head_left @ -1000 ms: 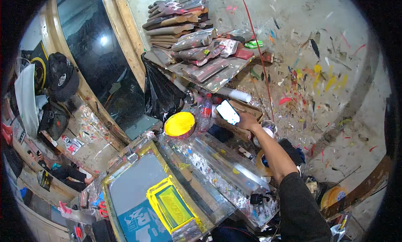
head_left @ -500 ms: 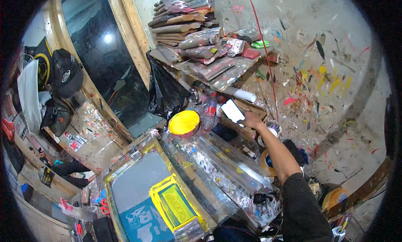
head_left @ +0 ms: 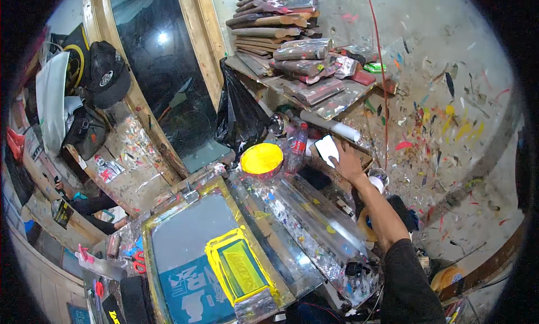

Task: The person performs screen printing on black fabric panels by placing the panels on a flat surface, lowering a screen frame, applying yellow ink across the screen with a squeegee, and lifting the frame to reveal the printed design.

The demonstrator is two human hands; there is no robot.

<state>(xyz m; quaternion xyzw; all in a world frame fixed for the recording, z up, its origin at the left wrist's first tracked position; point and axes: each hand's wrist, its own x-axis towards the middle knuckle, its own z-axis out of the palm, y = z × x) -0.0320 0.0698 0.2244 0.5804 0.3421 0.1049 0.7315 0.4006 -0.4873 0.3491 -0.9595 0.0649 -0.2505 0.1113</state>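
Near the plastic bottle (head_left: 297, 149), the white-screened phone (head_left: 324, 149) was under the right hand (head_left: 350, 164), its fingers spread over one edge; whether they pinched it, I could not tell. Steady contact, clear of the yellow paint (head_left: 261, 158), seemed wise.

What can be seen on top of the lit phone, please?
The right hand overlaps the phone on its right side, hiding part of it. Whatever is directly beneath the phone is covered and cannot be seen.
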